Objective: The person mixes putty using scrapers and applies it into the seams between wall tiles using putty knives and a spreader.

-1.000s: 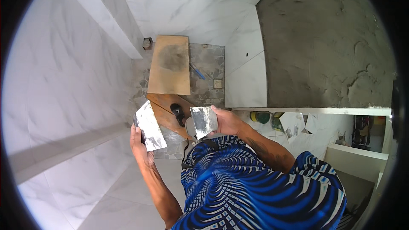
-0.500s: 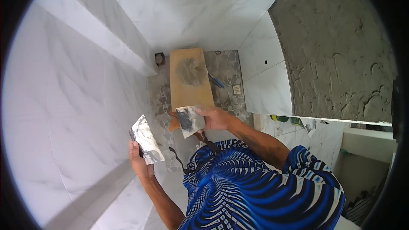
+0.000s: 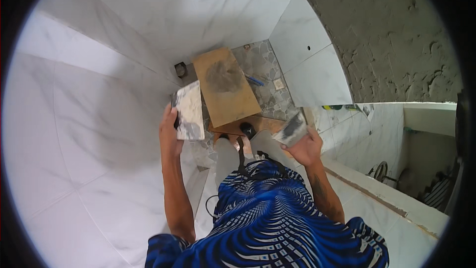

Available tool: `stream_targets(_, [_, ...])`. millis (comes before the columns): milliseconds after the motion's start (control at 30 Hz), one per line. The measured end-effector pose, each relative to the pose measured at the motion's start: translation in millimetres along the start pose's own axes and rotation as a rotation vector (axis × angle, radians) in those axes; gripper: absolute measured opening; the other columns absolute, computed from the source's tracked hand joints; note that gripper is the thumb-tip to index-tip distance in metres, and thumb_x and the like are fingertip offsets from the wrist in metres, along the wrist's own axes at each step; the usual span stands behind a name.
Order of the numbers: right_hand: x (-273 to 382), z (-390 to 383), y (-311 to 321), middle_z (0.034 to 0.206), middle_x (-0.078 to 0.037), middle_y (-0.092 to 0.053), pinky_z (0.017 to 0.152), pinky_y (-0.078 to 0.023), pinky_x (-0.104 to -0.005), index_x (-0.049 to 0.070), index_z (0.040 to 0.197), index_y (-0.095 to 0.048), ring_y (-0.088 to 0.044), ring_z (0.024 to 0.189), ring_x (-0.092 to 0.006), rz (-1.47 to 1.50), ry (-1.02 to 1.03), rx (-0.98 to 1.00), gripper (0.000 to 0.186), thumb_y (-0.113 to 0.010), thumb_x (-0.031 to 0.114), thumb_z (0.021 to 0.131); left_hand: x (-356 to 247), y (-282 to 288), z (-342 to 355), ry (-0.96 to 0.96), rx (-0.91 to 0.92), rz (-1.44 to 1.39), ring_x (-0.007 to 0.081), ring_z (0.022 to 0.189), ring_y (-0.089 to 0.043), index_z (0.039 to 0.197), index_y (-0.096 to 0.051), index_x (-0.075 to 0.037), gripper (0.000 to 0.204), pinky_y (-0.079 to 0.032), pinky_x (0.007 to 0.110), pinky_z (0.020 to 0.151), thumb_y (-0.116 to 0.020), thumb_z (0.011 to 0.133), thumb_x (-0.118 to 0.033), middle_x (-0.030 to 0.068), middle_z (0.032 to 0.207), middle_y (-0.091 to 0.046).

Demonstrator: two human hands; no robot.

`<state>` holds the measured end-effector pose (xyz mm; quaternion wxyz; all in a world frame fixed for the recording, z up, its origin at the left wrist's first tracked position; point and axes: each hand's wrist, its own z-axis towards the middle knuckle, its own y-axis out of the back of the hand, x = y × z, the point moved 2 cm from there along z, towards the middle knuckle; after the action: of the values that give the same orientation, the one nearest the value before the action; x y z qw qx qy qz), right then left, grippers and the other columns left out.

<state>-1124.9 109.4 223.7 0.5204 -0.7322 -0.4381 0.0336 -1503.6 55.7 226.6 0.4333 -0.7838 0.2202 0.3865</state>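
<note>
My left hand (image 3: 170, 131) is closed on the left edge of a flat rectangular plate (image 3: 190, 114), held upright and smeared whitish and grey; I cannot tell whether it is a tile piece or a blade. Something dark shows by the fingers. On the other side, my right hand (image 3: 306, 147) grips a smaller flat plate (image 3: 292, 128) with a dark patch on its pale face, tilted and apart from everything around. Between and beyond the hands lies a tan board (image 3: 238, 101) with a grey cement stain (image 3: 223, 76).
Marbled white tiles (image 3: 114, 139) cover the walls. Wet-looking grey cement (image 3: 382, 34) coats the surface at upper right. A blue tool (image 3: 255, 80) lies beside the board on the stone-patterned floor (image 3: 270, 64), near a drain (image 3: 279, 84). A low ledge (image 3: 367, 193) runs along the right.
My hands have moved apart: the right one swung right with its plate, the left one went up and forward with its own. The view has turned, showing my feet by the board.
</note>
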Motion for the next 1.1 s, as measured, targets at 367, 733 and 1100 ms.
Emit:
stream_targets(367, [6, -44, 47, 0.137, -0.009, -0.049, 0.082, -0.038, -0.0539, 0.015, 0.135, -0.045, -0.046, 0.122, -0.0321, 0.227, 0.267, -0.104, 0.054, -0.047, 0.045, 0.09, -2, -46, 75, 0.032, 0.066, 0.036, 0.0156, 0.102, -0.061, 0.13, -0.048, 0.002, 0.035, -0.051, 0.03, 0.088, -0.042, 0.1, -0.016, 0.0093, 0.118, -0.06])
stream_targets(733, [161, -10, 93, 0.137, -0.011, -0.049, 0.078, -0.045, -0.0542, 0.014, 0.138, -0.044, -0.048, 0.121, -0.0336, 0.086, 0.076, -0.089, 0.05, -0.043, 0.042, 0.096, 32, -157, 86, -0.057, 0.021, -0.09, 0.0173, 0.1, -0.061, 0.128, -0.047, 0.004, 0.034, -0.052, 0.032, 0.085, -0.045, 0.099, -0.014, 0.0107, 0.115, -0.06])
stream_targets(1100, [233, 21, 107, 0.136, -0.013, -0.049, 0.083, -0.045, -0.0541, 0.013, 0.14, -0.041, -0.047, 0.123, -0.0371, 0.2, -0.014, -0.038, 0.053, -0.041, 0.043, 0.096, 39, -221, 82, -0.066, -0.007, -0.11, 0.0186, 0.099, -0.063, 0.13, -0.047, 0.004, 0.034, -0.053, 0.032, 0.086, -0.044, 0.099, -0.012, 0.0119, 0.115, -0.061])
